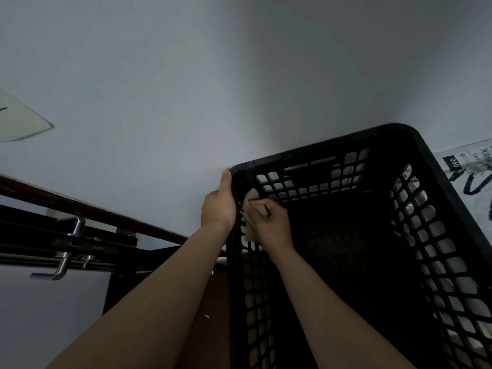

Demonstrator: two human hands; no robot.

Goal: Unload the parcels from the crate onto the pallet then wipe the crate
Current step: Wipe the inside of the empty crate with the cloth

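The black lattice crate point(359, 249) fills the lower right of the view, its open top facing the camera and its dark interior bare of parcels. Its far rim runs from the far left corner, where both hands meet, to a rounded far right corner; beyond that rim there is only pale grey wall point(186, 89), so the room above and to the left of the crate is open. Just outside the crate's right wall lies a white parcel point(474, 171) with black print and a barcode label, close against the rim. To the left, a dark wooden rail point(93, 209) and a metal lever handle point(66, 251) stand well apart from the crate.

The left hand point(218, 209) grips the far left corner from outside, thumb lying up along the rim, fingers wrapped out of sight. The right hand point(271, 225) is inside the crate, fingers curled tight around a folded beige cloth point(250, 209), pressing it against the inner face of the left wall just beside that corner.
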